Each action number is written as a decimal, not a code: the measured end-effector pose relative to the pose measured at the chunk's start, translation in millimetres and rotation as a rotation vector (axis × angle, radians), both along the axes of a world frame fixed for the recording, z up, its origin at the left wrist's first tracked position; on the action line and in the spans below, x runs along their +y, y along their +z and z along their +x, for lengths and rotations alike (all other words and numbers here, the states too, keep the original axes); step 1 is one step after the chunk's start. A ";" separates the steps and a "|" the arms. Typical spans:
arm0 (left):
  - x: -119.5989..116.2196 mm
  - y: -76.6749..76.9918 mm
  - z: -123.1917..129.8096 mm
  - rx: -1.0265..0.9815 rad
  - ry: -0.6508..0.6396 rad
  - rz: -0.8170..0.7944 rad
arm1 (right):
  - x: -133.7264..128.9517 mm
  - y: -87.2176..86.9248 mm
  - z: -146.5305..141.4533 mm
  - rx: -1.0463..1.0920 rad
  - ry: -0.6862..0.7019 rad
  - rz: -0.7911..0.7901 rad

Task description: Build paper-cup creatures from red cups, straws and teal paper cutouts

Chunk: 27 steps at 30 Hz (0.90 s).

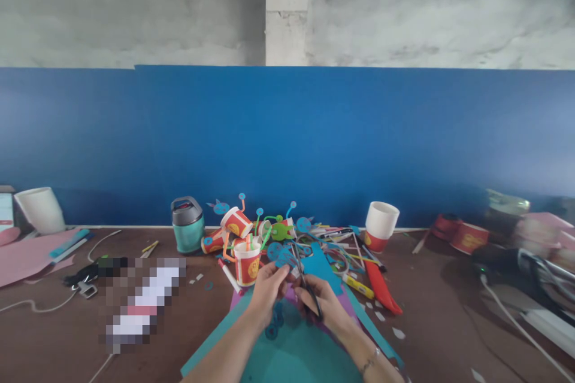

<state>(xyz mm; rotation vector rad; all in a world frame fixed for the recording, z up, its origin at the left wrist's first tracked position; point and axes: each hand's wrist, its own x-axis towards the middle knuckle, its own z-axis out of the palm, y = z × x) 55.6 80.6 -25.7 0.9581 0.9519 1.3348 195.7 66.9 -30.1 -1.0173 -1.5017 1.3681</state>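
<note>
Right hand: the right hand closed its fingers through the handles of black scissors, blades pointing away from the person.
Left hand: the left hand pinched a small blue paper cutout at the blades, just left of the scissors.
Done: decorated paper cups with straw arms stood just beyond the scissors (several looked finished).
Left: teal paper sheet lay under both hands, mostly uncut; a plain white cup waited right of the scissors.

Both hands meet ahead, left pinching, right curled closed.
</note>
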 end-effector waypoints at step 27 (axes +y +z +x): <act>-4.4 4.8 3.3 0.013 -0.009 -0.041 | -1.7 2.5 -0.9 -0.004 0.007 0.001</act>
